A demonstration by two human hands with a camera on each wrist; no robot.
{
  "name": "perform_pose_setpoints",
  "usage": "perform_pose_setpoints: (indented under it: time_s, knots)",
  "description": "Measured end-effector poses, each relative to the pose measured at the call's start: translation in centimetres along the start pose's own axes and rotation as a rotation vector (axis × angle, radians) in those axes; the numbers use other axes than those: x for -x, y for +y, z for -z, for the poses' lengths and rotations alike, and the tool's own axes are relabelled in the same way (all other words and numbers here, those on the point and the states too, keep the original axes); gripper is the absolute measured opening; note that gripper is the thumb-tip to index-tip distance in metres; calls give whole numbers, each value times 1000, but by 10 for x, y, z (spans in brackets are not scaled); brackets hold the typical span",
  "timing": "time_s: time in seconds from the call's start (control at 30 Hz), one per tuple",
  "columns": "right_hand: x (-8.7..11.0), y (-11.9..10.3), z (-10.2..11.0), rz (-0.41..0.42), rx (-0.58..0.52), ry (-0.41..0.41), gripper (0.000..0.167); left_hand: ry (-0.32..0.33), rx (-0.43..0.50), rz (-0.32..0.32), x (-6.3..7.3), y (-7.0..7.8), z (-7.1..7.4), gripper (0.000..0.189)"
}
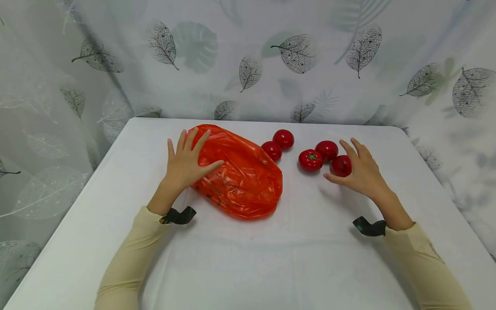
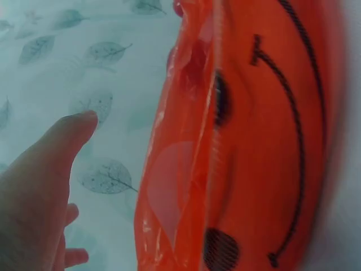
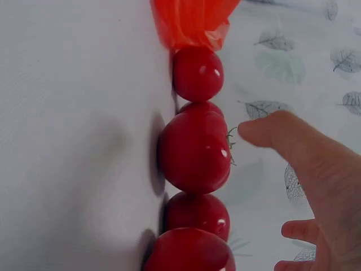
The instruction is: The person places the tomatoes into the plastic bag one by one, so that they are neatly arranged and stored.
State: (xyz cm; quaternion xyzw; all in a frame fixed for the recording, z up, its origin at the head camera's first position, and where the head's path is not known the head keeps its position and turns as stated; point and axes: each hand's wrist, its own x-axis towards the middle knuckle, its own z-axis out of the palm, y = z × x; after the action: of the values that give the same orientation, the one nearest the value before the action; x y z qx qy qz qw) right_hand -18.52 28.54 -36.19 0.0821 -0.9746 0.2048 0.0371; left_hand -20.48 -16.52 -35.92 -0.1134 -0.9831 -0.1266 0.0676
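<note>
An orange-red plastic bag (image 1: 240, 181) lies on the white table, printed with a black smiley face that shows in the left wrist view. Over its left end my left hand (image 1: 185, 165) is spread, fingers straight and thumb pointing across the plastic. My right hand (image 1: 362, 172) hovers with fingers and thumb apart beside the rightmost tomato (image 1: 341, 166), holding nothing. Close by are a tomato with a green stem (image 1: 310, 160) and another red tomato (image 1: 327, 150). Two more, a front tomato (image 1: 272, 150) and a back tomato (image 1: 283, 139), sit against the bag's right side.
The white table (image 1: 248, 267) reaches back to a hanging curtain (image 1: 217, 56) with a leaf print. Each wrist wears a black camera strap, one on the left (image 1: 180, 215) and one on the right (image 1: 370, 227).
</note>
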Motion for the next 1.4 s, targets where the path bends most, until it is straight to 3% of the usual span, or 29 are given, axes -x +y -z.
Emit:
perform_pose_setpoints:
  time_s: [0.37, 0.83, 1.0, 1.2, 1.4]
  knots:
    - [2, 4, -1, -29, -122, 56, 87, 31, 31, 27, 7, -17, -7, 93]
    - [0, 9, -10, -45, -193, 81, 69, 37, 137, 135, 4, -37, -17, 83]
    - [2, 15, -10, -42, -203, 110, 63, 50, 216, 143, -1, -42, -21, 77]
    - [0, 18, -14, -34, -215, 107, 58, 62, 405, 182, 2, -52, -24, 70]
    - [1, 20, -13, -61, -199, 85, 62, 106, 462, 142, 0, -58, -27, 65]
